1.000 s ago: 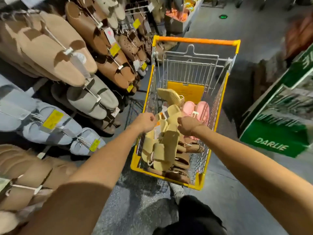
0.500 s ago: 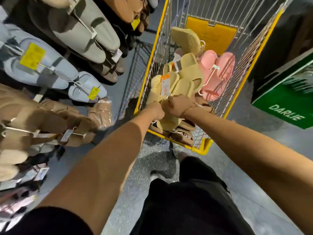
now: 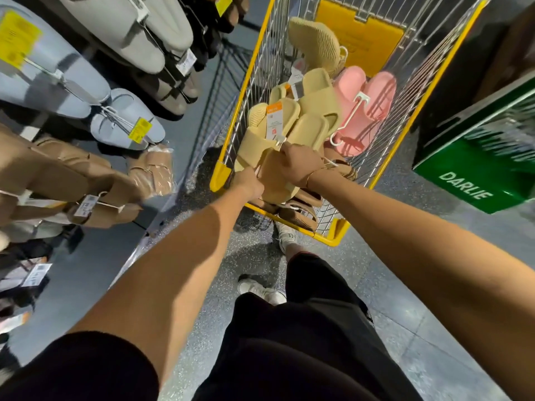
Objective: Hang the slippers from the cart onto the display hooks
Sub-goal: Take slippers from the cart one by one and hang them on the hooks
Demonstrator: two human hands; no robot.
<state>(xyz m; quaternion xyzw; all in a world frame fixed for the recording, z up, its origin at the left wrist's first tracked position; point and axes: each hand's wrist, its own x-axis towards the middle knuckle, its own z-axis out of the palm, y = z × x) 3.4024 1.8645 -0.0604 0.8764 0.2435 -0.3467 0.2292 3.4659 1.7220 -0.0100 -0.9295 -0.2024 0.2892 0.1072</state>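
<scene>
- Nearest the camera, two bare forearms reach forward over black shorts (image 3: 304, 342) and white shoes (image 3: 286, 235) on a speckled grey floor (image 3: 405, 328).
- The left hand (image 3: 247, 185) is curled closed at the near rim of the cart (image 3: 220, 172), seemingly pinching the white cord or hanger of the yellow slippers (image 3: 289, 131); the fingers are turned away, so exactly what they grip is unclear.
- The right hand (image 3: 298, 166) is closed in a fist around the white hanger at the top of the same yellow slippers, just beside the left hand.
- The yellow slippers are lifted in a bunch above the near end of the cart, an orange-and-white tag (image 3: 273, 120) hanging on them.
- Beneath them in the cart lie brown sandals (image 3: 301, 215).
- Farther in, pink slippers (image 3: 364, 108) on a white hanger lie against the right side, with a tan ribbed slipper (image 3: 315, 44) beyond.
- To the left, the display hooks (image 3: 43, 68) carry beige, pale blue and grey slippers with yellow labels.
- A green box (image 3: 474, 180) marked DARLIE stands to the right of the cart.
</scene>
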